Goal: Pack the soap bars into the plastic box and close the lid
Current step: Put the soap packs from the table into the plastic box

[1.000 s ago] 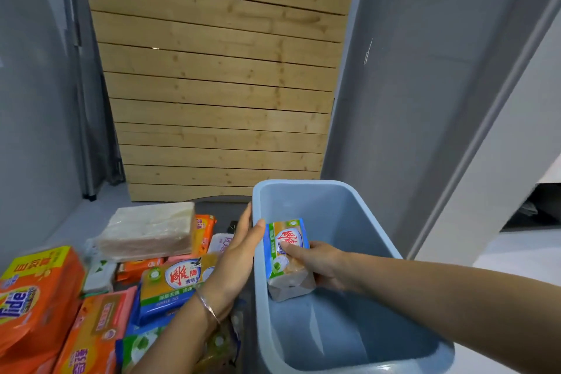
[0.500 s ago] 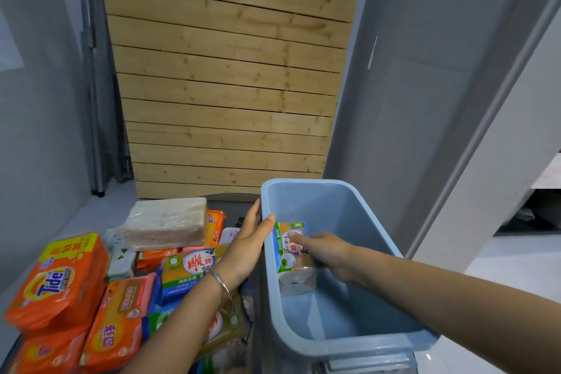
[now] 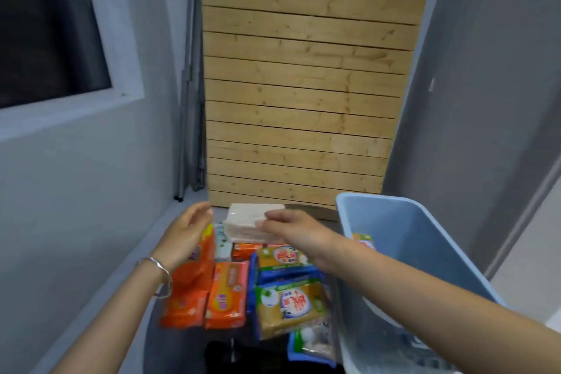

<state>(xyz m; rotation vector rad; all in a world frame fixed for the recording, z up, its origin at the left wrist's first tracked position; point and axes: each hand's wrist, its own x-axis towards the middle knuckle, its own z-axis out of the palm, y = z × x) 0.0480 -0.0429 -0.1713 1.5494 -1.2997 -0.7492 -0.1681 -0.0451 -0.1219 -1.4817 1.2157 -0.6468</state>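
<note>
Both hands are reaching out over the soap pile, far side of the table [image 3: 182,352].

Right hand [image 3: 299,229] is lying against the near right edge of a pale block [image 3: 247,223] in clear wrap, fingertips [image 3: 262,223] touching it. Whether it is gripping or only touching, cannot tell; motion blur.

Left hand [image 3: 188,229] is hovering left of the pale block, fingers spread and loosely curled, holding nothing. A gap is showing between it and the block. A bangle [image 3: 159,276] is sitting on that wrist.

The pale block is sitting on top of the pile, at its far end, in front of a slatted wood panel [image 3: 303,85].

Below it, soap bars are lying packed close together: orange packs [image 3: 226,294] on the left, green-and-yellow packs [image 3: 291,307] with red lettering on the right, blue wrappers between and under them. Labels are too blurred to read.

Box [image 3: 455,255], pale blue plastic, is standing open just right of the pile. One green-and-yellow bar [image 3: 364,241] is standing inside against its left wall, mostly hidden by the right forearm.
</note>
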